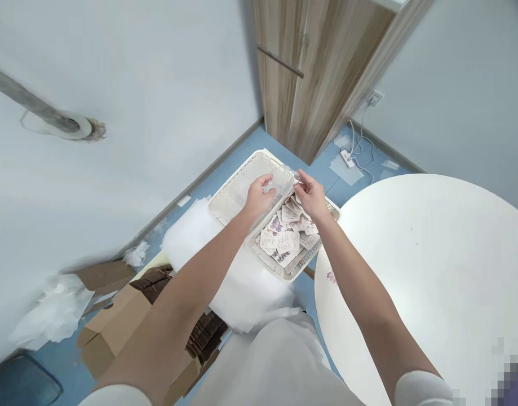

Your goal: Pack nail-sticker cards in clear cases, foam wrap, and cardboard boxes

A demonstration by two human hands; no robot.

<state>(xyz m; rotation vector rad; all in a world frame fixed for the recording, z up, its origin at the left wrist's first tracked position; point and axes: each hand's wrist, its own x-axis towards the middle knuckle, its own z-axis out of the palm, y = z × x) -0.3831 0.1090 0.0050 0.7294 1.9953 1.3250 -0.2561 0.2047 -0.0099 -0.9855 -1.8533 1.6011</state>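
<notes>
My left hand (260,194) hovers over the left compartment of the white plastic basket (287,276), its thumb and fingers apart with nothing held. At the far end of the divider my right hand (311,196) pinches a bit of clear plastic film (293,173). Several clear plastic pieces (242,189) seem to lie in the left compartment, though their outlines are faint. The right compartment holds a loose heap of printed cards (288,239), some showing text and some coloured pictures. Part of that heap is hidden under my right hand and wrist.
A round white table (428,270) stands at the right, with a card (331,276) near its edge. White foam wrap (242,293) lies under the basket. A cardboard box (115,321) with dark brown contents is at lower left. Beyond are a wooden cabinet (326,62) and a power strip (347,158).
</notes>
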